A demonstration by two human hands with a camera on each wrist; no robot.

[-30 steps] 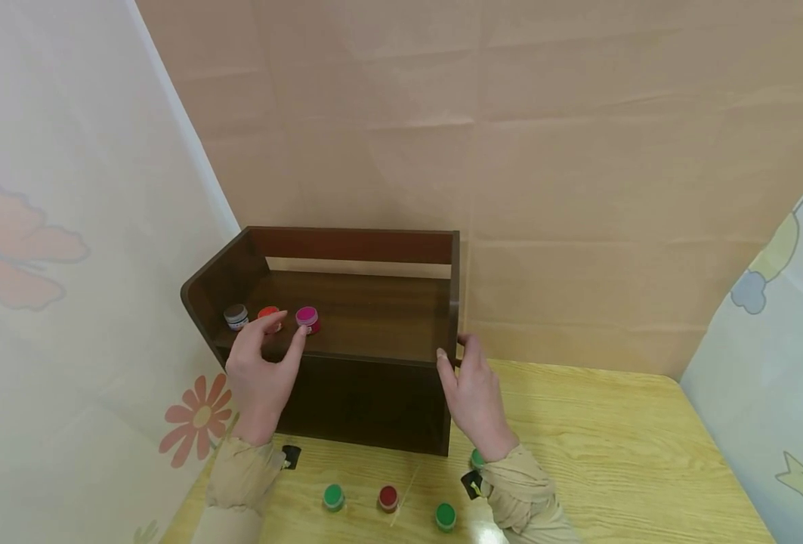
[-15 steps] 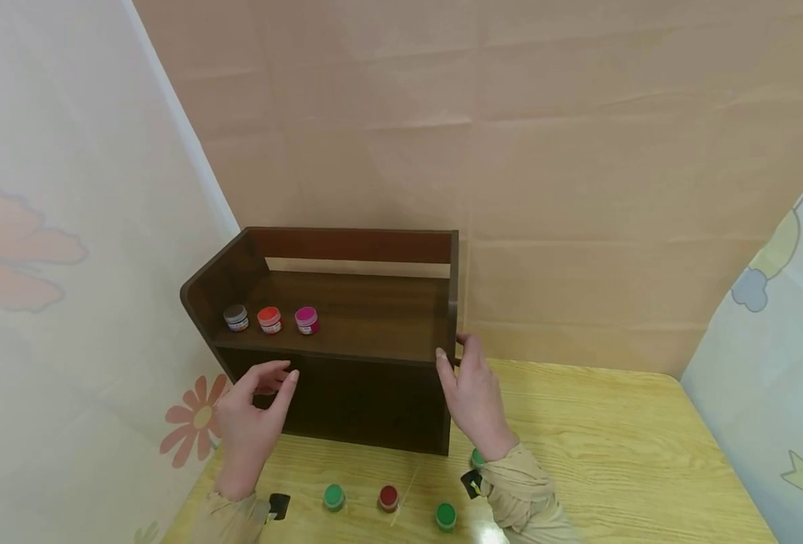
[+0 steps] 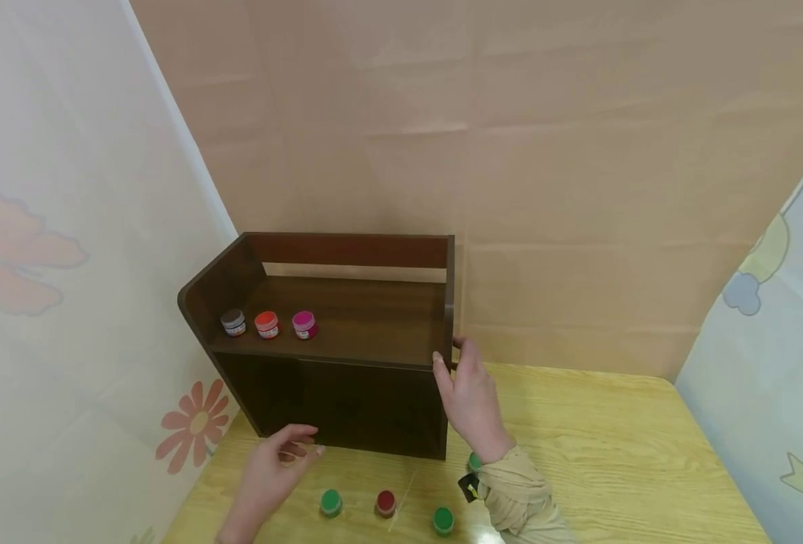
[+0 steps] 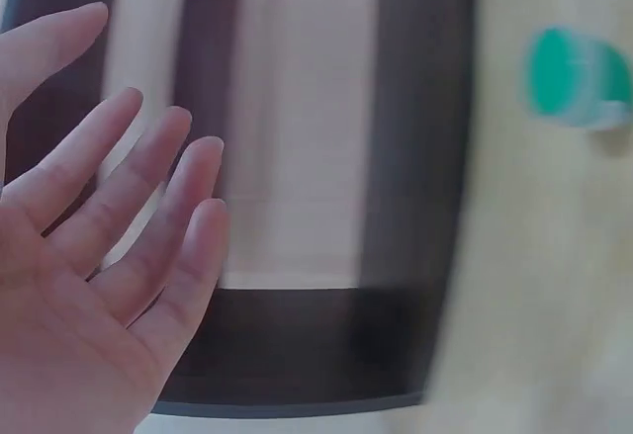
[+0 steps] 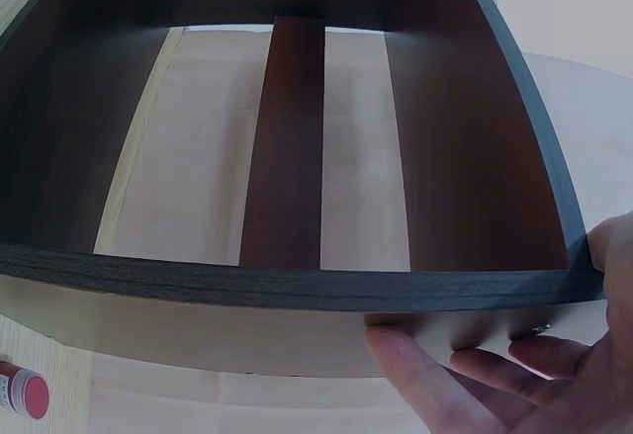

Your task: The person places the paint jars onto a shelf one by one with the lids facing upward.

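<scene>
My left hand point(image 3: 272, 472) is in the air before the lower front of a dark brown wooden shelf point(image 3: 360, 325), fingers relaxed and holding nothing. The left wrist view shows its spread fingers, with a green-lidded small jar point(image 4: 574, 76) off to the right, apart from them. My right hand point(image 3: 472, 397) grips the shelf's right side panel; in the right wrist view its fingers lie along the panel's outer face. On the upper board stand a dark-lidded jar point(image 3: 234, 323), an orange-red jar point(image 3: 267, 325) and a magenta jar point(image 3: 304, 325), in a row at the left.
On the wooden table point(image 3: 591, 438) before the shelf are a green jar point(image 3: 331, 502), a dark red jar point(image 3: 386, 503) and another green jar point(image 3: 443, 520). One more green jar point(image 3: 474, 462) is partly hidden by the right wrist. A paper-covered wall point(image 3: 578, 189) rises behind.
My left hand has left the magenta jar, drawn down and toward me, and is now near the table. The right hand keeps its place on the shelf. The head view has shifted slightly.
</scene>
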